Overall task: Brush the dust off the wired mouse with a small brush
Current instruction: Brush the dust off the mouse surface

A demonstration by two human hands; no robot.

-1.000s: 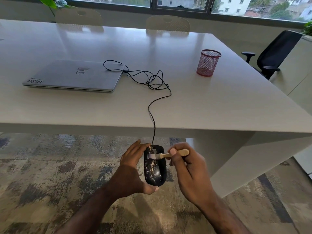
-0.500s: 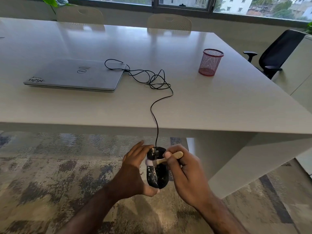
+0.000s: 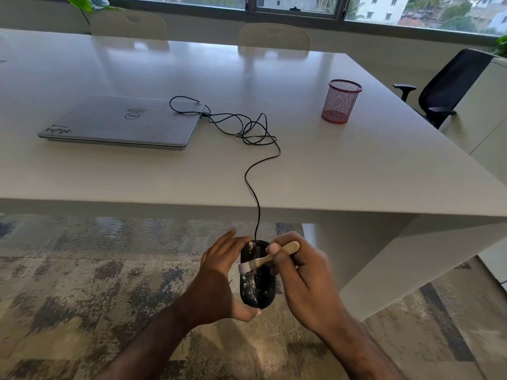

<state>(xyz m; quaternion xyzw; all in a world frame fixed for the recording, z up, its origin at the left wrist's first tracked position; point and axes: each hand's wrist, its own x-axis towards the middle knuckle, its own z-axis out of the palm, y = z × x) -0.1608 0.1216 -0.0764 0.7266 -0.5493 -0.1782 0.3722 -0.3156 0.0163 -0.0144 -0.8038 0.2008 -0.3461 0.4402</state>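
Observation:
A black wired mouse [image 3: 258, 286], speckled with pale dust, is held in the air below the table's front edge. My left hand [image 3: 219, 281] grips it, fingers along its left side and thumb under its near end. My right hand [image 3: 301, 281] pinches a small brush [image 3: 270, 258] with a light wooden handle. The brush's pale bristles rest on the mouse's left half, about a third of the way down. The mouse's black cable [image 3: 253, 187] runs up over the table edge into a loose tangle and on to the laptop.
A closed grey laptop [image 3: 123, 122] lies on the white table [image 3: 356, 174] at the left. A red mesh pen cup [image 3: 341, 101] stands at the right. Beige chairs stand behind the table and a black office chair [image 3: 450, 86] at the far right. Patterned carpet [image 3: 82, 270] lies below.
The brush head has moved left and down across the mouse, from its upper middle to its left side. My left hand keeps the same hold on the mouse.

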